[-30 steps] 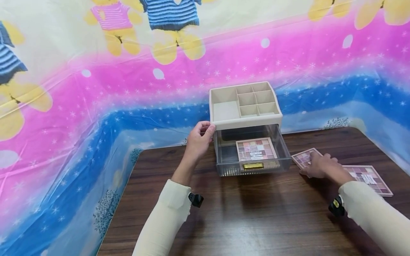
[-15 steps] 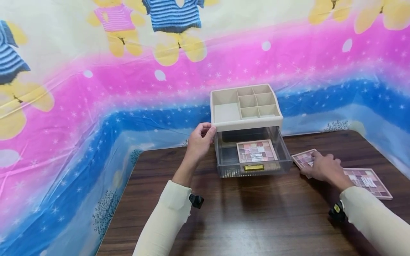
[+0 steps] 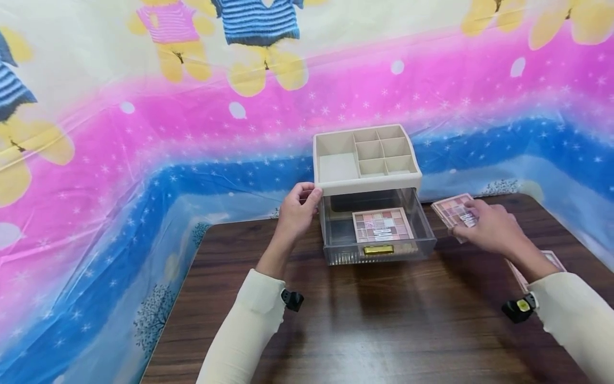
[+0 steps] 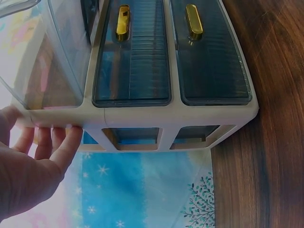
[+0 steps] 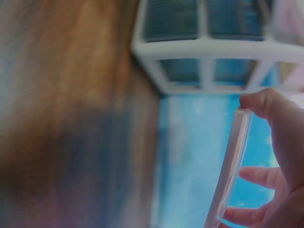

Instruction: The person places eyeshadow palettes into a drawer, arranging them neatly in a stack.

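Observation:
My left hand grips the left upper edge of a cream drawer organizer. In the left wrist view its fingertips lie along the frame's side. The organizer's clear top drawer, with a gold handle, is pulled out. An eyeshadow palette with pinkish squares lies inside that drawer. To the right of the drawer, my right hand holds a second eyeshadow palette by its edges, tilted and raised off the table. The right wrist view shows this palette edge-on between thumb and fingers.
Another palette lies on the dark wooden table, partly hidden by my right forearm. Two lower drawers are closed. Open compartments top the organizer. A patterned sheet hangs behind the table.
My right hand has lifted the palette from the table, raising it away from me beside the drawer. The right forearm now covers more of the other palette. My left hand has stayed put.

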`<state>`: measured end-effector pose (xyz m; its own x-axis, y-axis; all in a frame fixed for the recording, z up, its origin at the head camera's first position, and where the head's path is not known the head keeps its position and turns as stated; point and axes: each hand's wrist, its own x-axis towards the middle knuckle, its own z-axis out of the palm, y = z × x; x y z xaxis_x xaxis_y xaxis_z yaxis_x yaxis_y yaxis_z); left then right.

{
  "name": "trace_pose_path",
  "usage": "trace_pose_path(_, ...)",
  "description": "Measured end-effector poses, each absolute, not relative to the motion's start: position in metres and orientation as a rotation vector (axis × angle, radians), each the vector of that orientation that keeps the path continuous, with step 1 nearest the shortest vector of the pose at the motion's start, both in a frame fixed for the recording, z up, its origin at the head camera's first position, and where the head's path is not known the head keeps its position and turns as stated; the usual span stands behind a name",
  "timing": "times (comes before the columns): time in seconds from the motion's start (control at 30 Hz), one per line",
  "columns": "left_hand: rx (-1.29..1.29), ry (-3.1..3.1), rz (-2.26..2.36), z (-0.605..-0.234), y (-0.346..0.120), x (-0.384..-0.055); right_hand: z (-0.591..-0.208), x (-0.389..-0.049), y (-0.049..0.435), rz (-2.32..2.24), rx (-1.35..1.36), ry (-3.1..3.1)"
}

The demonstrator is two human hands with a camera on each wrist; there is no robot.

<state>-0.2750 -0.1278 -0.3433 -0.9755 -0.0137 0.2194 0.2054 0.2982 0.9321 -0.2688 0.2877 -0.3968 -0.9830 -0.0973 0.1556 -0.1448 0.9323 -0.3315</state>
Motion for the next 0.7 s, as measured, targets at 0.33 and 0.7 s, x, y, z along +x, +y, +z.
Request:
trace_pose_path(0.33,-0.170,-2.364,-1.754,-0.344,-0.128,-0.276,-0.324,-0.242,0.272,0.682,0.236,-2.906)
trace_pose_path(0.7,-0.183,-2.373,-1.756,-0.344,-0.128,-0.276,-0.285,-0.205,0.235,0.724,0.720,-2.768)
